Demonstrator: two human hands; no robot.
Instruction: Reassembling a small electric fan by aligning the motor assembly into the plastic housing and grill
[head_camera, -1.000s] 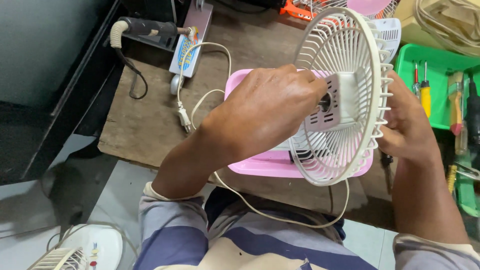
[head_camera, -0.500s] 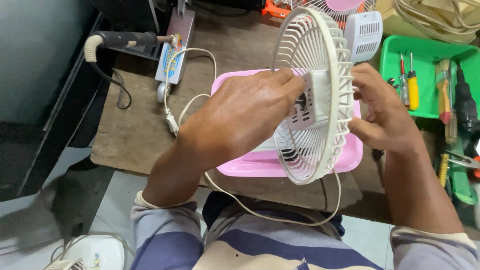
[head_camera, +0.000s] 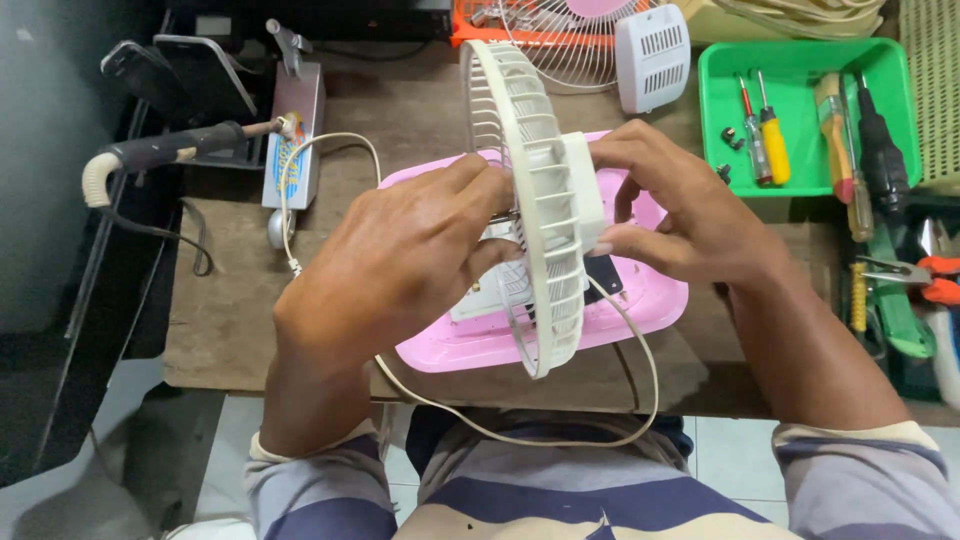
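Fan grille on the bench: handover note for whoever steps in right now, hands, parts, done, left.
Left hand: fingers at the inner side of the cream fan grille, at its hub.
Right hand: grips the motor housing on the grille's other side.
Grille is held edge-on above the pink tray on the wooden bench; its white cord loops towards the lap.
Green tray on the right holds screwdrivers and loose screws.
Done: screws are out.
Left: grille and housing are not yet apart; what the left fingers work on is hidden.

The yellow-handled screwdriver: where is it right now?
In the head view, the yellow-handled screwdriver lies in the green tray at upper right, beside a red-handled screwdriver, beyond the right hand.
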